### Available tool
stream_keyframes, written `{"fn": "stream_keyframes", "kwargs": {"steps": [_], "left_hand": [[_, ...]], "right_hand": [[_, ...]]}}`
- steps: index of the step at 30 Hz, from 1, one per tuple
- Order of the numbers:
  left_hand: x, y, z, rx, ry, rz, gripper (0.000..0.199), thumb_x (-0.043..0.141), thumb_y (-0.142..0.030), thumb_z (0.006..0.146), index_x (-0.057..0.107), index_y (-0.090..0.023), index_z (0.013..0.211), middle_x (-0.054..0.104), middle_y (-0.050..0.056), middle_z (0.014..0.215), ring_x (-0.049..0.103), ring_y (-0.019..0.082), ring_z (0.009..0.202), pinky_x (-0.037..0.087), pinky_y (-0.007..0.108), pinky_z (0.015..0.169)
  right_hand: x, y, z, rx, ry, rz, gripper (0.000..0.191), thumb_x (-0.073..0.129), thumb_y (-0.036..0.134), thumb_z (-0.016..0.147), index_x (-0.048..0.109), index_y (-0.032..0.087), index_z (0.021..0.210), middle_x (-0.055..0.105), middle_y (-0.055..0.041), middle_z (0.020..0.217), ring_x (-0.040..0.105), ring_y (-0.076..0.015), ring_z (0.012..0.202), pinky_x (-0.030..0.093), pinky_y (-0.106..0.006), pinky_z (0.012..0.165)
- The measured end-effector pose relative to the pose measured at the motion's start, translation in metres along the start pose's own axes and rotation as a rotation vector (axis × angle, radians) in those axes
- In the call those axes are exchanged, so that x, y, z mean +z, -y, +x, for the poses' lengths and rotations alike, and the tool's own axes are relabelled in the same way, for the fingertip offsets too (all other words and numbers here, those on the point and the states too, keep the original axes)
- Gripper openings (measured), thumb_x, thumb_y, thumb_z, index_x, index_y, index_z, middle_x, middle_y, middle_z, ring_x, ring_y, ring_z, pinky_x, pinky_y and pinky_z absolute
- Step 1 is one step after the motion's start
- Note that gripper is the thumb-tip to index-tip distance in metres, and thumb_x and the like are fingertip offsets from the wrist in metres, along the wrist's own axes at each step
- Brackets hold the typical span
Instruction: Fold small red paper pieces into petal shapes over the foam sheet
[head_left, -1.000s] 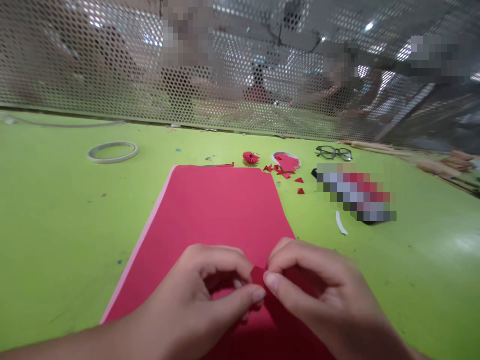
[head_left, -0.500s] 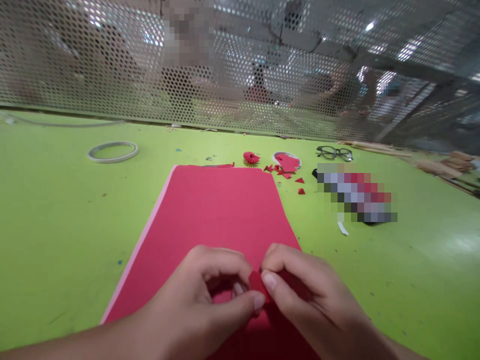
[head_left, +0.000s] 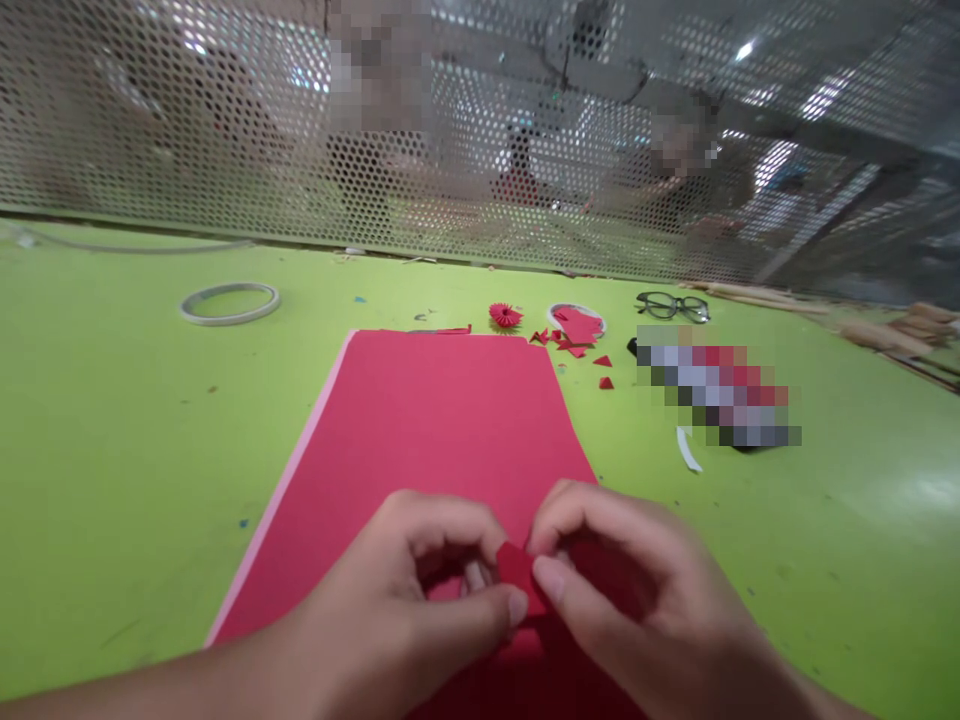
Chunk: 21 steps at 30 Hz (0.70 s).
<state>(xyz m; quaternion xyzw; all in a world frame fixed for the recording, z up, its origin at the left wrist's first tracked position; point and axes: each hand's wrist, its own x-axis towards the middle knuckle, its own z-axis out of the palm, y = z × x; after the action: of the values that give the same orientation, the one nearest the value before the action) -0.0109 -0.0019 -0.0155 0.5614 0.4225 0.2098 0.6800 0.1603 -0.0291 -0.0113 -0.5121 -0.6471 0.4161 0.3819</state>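
A small folded red paper piece [head_left: 519,575] is pinched between the thumb and fingers of my left hand [head_left: 427,580]. From the other side, my right hand [head_left: 637,580] has its thumb and forefinger closed on the same piece's right edge. Both hands are over a large stack of red paper sheets [head_left: 442,420], which has a pale pink edge on its left. Beyond the stack are a fluted red paper rosette [head_left: 505,315] and several small red paper scraps [head_left: 576,347].
A white tape ring [head_left: 229,304] lies at the back left. Another ring [head_left: 600,313] holds red pieces. Glasses [head_left: 672,307], a blurred-out long object [head_left: 716,388] and a white strip [head_left: 688,450] lie right. A perforated metal screen [head_left: 450,150] stands behind; people show through it.
My right hand has shifted slightly right and its fingers are a little more arched, showing more of the small red piece. My left hand has hardly moved.
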Motion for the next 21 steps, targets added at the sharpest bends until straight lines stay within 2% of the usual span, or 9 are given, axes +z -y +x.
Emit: {"fn": "stream_keyframes", "kwargs": {"steps": [6, 11, 16, 21], "left_hand": [[0.002, -0.002, 0.001, 0.041, -0.013, 0.008, 0.018, 0.065, -0.024, 0.072, 0.056, -0.020, 0.058, 0.043, -0.008, 0.052, 0.034, 0.011, 0.053, 0.027, 0.023, 0.049], [0.005, -0.004, 0.002, 0.046, -0.060, 0.062, 0.016, 0.064, -0.027, 0.074, 0.059, -0.018, 0.061, 0.050, -0.005, 0.055, 0.042, 0.012, 0.055, 0.033, 0.022, 0.051], [0.004, 0.001, 0.004, 0.089, -0.056, -0.007, 0.014, 0.067, -0.025, 0.077, 0.062, -0.019, 0.065, 0.061, -0.003, 0.060, 0.050, 0.012, 0.055, 0.038, 0.021, 0.049], [0.002, 0.003, 0.004, 0.095, -0.065, -0.024, 0.008, 0.070, -0.022, 0.076, 0.066, -0.018, 0.070, 0.063, -0.002, 0.063, 0.054, 0.013, 0.061, 0.043, 0.022, 0.057]], "right_hand": [[0.001, -0.001, -0.002, 0.045, -0.002, 0.020, 0.015, 0.048, 0.018, 0.078, 0.050, 0.024, 0.064, 0.051, 0.0048, 0.057, 0.050, -0.0125, 0.054, 0.041, -0.023, 0.052], [0.001, -0.005, -0.003, 0.116, 0.004, 0.115, 0.012, 0.055, 0.018, 0.077, 0.054, 0.024, 0.066, 0.055, 0.0050, 0.060, 0.052, -0.0128, 0.058, 0.041, -0.023, 0.054], [0.000, -0.001, -0.004, 0.252, 0.010, 0.278, 0.012, 0.061, 0.026, 0.079, 0.057, 0.023, 0.068, 0.054, 0.0055, 0.060, 0.049, -0.0120, 0.057, 0.040, -0.023, 0.053], [-0.002, 0.011, -0.004, 0.352, -0.088, 0.323, 0.013, 0.067, 0.026, 0.076, 0.059, 0.021, 0.067, 0.054, 0.0067, 0.058, 0.046, -0.0100, 0.056, 0.038, -0.021, 0.054]]}}
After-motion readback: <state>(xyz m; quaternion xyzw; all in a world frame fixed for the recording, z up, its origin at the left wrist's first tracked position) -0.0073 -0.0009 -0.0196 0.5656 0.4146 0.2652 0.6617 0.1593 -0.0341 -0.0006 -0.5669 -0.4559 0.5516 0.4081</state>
